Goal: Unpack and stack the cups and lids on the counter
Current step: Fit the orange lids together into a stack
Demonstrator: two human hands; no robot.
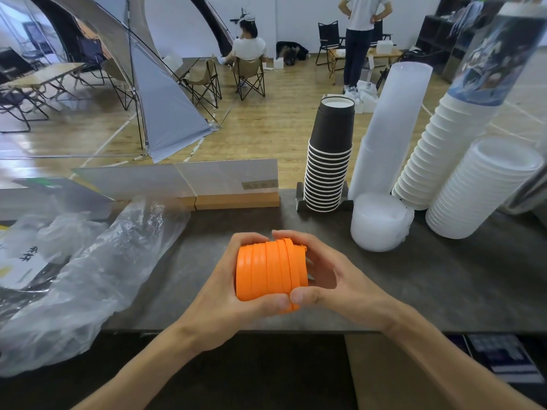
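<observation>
A stack of orange lids (270,270) lies on its side just above the dark counter (444,291), held between both hands. My left hand (225,291) grips its left end, thumb underneath and fingers over the top. My right hand (328,279) grips the right end the same way. At the back right stand a stack of black cups (330,161), a tall stack of clear cups (390,128), a leaning stack of white cups (444,155), a leaning stack of white lids (479,190) and a short pile of clear lids (380,223).
Crumpled clear plastic bags (88,261) cover the counter's left part. Low panels on wooden bases (231,184) line the back edge. A brown cardboard piece (399,374) sits below the counter's front edge. Beyond are a tent, folding chairs and two people.
</observation>
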